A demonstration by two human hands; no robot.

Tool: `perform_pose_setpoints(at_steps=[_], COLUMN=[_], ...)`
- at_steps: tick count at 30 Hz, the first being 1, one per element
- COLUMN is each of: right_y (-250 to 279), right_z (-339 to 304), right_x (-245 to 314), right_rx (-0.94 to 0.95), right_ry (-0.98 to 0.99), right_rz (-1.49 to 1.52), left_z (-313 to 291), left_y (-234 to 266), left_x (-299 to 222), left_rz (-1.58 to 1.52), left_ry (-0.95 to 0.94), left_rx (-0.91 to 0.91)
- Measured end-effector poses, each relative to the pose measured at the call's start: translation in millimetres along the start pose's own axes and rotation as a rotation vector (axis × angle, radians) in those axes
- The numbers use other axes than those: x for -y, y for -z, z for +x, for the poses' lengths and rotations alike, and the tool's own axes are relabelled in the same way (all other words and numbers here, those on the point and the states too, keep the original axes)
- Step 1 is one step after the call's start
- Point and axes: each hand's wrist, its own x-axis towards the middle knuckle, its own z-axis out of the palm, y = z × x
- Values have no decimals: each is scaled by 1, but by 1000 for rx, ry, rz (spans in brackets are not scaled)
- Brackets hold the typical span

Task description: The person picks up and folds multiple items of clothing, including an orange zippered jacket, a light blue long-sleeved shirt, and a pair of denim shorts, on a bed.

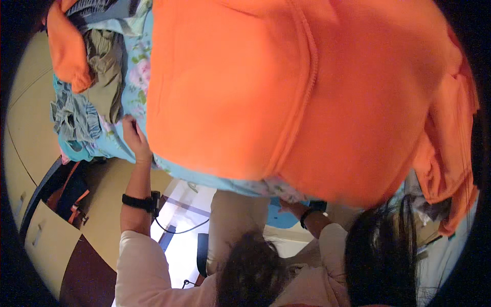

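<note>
Orange garment (220,92), one, over one floral cloth (137,77); left hand (136,139), right hand (293,207) near edge; both grips: cannot tell.

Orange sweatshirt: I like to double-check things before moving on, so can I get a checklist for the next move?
1. Orange sweatshirt spread over the floral sheet: ok.
2. Left hand near the sweatshirt's left edge: ok; whether it grips anything, cannot tell.
3. Right hand gripping the sweatshirt: cannot tell; it is low, by the sheet's near edge.
4. Other clothes off the sheet: not ok; a khaki garment lies at left.
5. Cable tucked away: not ok; it loops below the left wrist.
</note>
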Motion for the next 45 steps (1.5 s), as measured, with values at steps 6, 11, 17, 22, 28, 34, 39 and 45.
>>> perform_pose_setpoints(at_steps=[6, 11, 17, 22, 28, 34, 39, 45], right_y=[4, 37, 66, 123, 174, 166, 154, 135], right_z=[14, 17, 29, -3, -78, -165, -233, -279], right_x=[-23, -46, -65, -52, -5, -31, -63, -113], right_rx=[26, -11, -23, -9, -64, -510, -855, -1351], right_ry=[75, 133, 197, 324, 492, 517, 813, 894], right_rz=[-40, -105, -238, -382, -485, -130, 550, 1112], left_z=[-3, 3, -1, 4, -1, -2, -39, -75], left_y=[-3, 0, -8, -4, -5, -21, -19, -31], left_x=[3, -10, -7, -20, -10, -24, -54, -63], left_rz=[-29, -79, -168, -167, -137, 139, 210, 323], left_ry=[89, 18, -15, 27, -73, -6, 22, -5], left_rx=[-80, -142, -268, -335, -402, -479, -457, -274])
